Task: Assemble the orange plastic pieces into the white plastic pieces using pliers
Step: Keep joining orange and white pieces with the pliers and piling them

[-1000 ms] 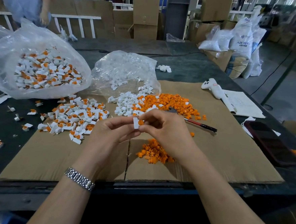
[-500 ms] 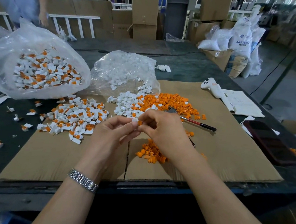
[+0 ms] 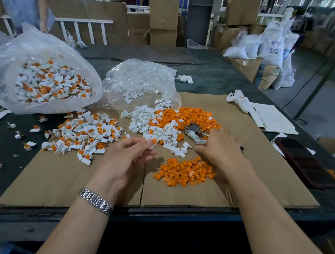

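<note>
My left hand (image 3: 128, 159) pinches a white piece with an orange insert (image 3: 152, 143) between thumb and fingertips, above the cardboard sheet (image 3: 258, 173). My right hand (image 3: 220, 148) lies to the right over the handles of the pliers (image 3: 192, 128), thumb and fingers closing round them; the metal jaws stick out to the left. Loose white pieces (image 3: 149, 123) are heaped beside a large spread of orange pieces (image 3: 193, 116). A smaller orange heap (image 3: 185, 171) lies near me, under my right wrist. Assembled white-and-orange pieces (image 3: 85, 133) are piled at the left.
A clear bag of assembled pieces (image 3: 46, 82) stands at the far left, and a clear bag of white pieces (image 3: 140, 81) sits behind the piles. A white handheld device (image 3: 238, 100), a notebook (image 3: 272, 118) and a dark phone (image 3: 299, 161) lie at the right. A person (image 3: 18, 1) stands at the back left.
My hands were together, fitting an orange piece into the white one. My right hand has since moved right onto the pliers, and my left hand keeps the piece.
</note>
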Action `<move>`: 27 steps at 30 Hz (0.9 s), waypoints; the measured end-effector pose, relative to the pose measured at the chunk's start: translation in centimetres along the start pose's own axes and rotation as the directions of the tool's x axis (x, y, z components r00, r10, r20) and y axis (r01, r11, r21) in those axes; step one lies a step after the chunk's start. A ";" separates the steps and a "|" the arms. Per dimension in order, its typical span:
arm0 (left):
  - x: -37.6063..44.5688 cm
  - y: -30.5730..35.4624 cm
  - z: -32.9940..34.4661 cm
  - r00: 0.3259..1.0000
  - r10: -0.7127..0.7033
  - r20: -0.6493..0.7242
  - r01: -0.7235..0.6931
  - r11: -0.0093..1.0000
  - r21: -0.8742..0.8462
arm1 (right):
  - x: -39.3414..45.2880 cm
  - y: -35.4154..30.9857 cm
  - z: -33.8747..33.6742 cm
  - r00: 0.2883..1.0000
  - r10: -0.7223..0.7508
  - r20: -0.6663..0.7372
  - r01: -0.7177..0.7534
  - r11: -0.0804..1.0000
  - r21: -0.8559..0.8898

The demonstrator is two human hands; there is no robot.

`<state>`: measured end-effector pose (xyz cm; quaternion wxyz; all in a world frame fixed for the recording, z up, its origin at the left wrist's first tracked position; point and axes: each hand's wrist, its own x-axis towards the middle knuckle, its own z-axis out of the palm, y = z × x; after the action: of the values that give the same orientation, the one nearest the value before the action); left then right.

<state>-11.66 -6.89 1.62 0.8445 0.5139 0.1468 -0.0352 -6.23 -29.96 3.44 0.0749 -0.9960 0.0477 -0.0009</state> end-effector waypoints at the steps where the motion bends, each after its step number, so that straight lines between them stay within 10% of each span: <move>1: 0.0 0.0 0.1 1.000 -0.008 0.001 0.008 1.000 0.008 | 0.3 0.2 0.2 1.000 -0.001 0.028 0.002 0.999 -0.043; 9: 0.1 0.2 0.7 0.999 -0.042 0.018 0.041 0.999 0.031 | 0.2 -0.2 -0.5 0.998 -0.057 0.000 0.057 0.998 -0.035; 13: 0.0 0.2 1.0 0.999 -0.040 0.011 0.040 0.996 -0.077 | -0.9 -1.1 -2.4 0.993 -0.081 -0.081 0.100 0.958 0.270; 20: -0.2 1.4 1.9 0.995 0.100 0.019 -0.097 0.989 -0.107 | -4.6 -3.1 -4.8 0.819 -0.362 0.446 -0.044 0.734 0.677; 27: 0.2 1.7 0.9 0.987 0.160 -0.020 -0.159 0.986 0.052 | -6.1 -4.7 -4.6 0.795 -0.430 0.428 0.013 0.717 0.697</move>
<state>-10.96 -6.85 3.42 0.8295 0.5455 0.1145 0.0349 -11.91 -25.46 8.71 0.4327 -0.8549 -0.1058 0.2660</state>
